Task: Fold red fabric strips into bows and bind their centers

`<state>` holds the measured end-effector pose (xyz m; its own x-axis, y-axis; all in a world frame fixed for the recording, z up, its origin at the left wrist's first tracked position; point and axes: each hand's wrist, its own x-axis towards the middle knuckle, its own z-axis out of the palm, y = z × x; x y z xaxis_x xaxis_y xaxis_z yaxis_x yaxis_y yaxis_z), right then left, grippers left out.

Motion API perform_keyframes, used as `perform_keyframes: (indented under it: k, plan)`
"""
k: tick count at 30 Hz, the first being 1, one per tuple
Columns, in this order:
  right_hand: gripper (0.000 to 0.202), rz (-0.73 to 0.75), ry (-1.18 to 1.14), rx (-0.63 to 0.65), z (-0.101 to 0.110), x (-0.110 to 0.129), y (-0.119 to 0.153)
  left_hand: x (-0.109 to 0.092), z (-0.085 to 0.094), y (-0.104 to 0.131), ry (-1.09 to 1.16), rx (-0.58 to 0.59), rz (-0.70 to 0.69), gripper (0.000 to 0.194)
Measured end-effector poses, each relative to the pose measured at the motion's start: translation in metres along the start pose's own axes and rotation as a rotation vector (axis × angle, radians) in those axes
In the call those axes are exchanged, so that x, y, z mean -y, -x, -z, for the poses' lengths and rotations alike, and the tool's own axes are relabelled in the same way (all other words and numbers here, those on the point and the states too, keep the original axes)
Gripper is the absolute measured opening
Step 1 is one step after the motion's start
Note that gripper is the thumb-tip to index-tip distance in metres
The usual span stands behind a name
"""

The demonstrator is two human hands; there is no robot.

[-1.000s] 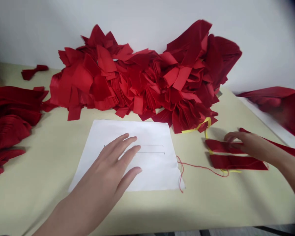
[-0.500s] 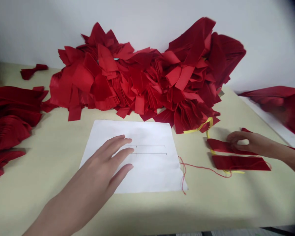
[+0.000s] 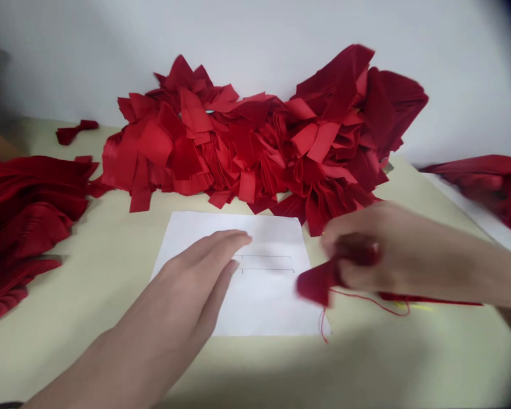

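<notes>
My left hand (image 3: 187, 289) hovers over or rests on a white paper sheet (image 3: 275, 307) with ruled lines, its fingers stretched out and nothing in them. Blurred by motion, my right hand (image 3: 409, 250) is closed around a red velvet fabric strip (image 3: 317, 284), whose free end hangs over the sheet's right edge. A red thread (image 3: 361, 293) runs from the sheet's right side across the table. Under my right forearm another red strip (image 3: 447, 300) lies mostly hidden, beside a bit of yellow ribbon (image 3: 413, 307).
A large heap of red fabric strips (image 3: 238, 147) stands against the wall behind the sheet. More red fabric (image 3: 29, 221) lies at the left, with a small tied red piece (image 3: 76, 132) behind it. Further red fabric (image 3: 498, 184) rests on a white surface at the right.
My right hand has picked up a red strip from the right of the table and carried it left towards the sheet. My left hand's fingers have drawn closer together. The view has shifted slightly.
</notes>
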<state>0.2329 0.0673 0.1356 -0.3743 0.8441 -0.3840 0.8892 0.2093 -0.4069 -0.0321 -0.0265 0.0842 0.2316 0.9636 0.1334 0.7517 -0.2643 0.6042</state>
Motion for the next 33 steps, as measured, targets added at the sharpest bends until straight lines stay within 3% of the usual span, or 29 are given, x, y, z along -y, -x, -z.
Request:
perform_keyframes:
  k: [2, 4, 8, 10, 13, 16, 21, 23, 26, 29, 33]
  plan:
    - [0.004, 0.169, -0.125, 0.289, -0.019, 0.043, -0.015, 0.000, 0.003, -0.009, 0.131, 0.035, 0.075, 0.030]
    - [0.005, 0.251, -0.218, 0.335, -0.032, 0.062, -0.034, 0.008, 0.003, -0.018, 0.320, 0.159, 0.160, 0.033]
    - [0.015, 0.233, -0.254, 0.375, -0.053, 0.050, -0.078, 0.036, -0.006, -0.029, 0.636, 0.547, 0.344, 0.046]
    - [0.019, 0.184, -0.250, 0.386, -0.061, 0.037, -0.093, 0.048, -0.013, -0.030, 0.663, 0.629, 0.383, 0.040]
    - [0.022, 0.157, -0.258, 0.405, -0.072, 0.027, -0.102, 0.062, -0.015, -0.033, 0.378, 0.587, 0.327, 0.033]
    - [0.022, 0.178, -0.294, 0.412, -0.079, 0.025, -0.104, 0.070, 0.000, -0.045, 0.003, 0.572, 0.228, 0.030]
    - [0.020, 0.228, -0.332, 0.320, -0.091, 0.030, -0.103, 0.059, 0.029, -0.086, -0.259, 0.476, 0.118, 0.025]
    - [0.018, 0.248, -0.330, 0.256, -0.096, 0.031, -0.101, 0.051, 0.023, -0.098, -0.168, 0.577, 0.047, 0.024]
    - [0.015, 0.276, -0.343, 0.207, -0.105, 0.028, -0.099, 0.046, 0.001, -0.103, 0.023, 0.710, 0.002, 0.018]
    - [0.014, 0.291, -0.373, 0.189, -0.111, 0.022, -0.100, 0.053, -0.020, -0.100, 0.099, 0.690, 0.008, 0.013]
    - [0.014, 0.309, -0.412, 0.170, -0.116, 0.015, -0.101, 0.063, -0.031, -0.096, 0.090, 0.636, -0.068, 0.005]
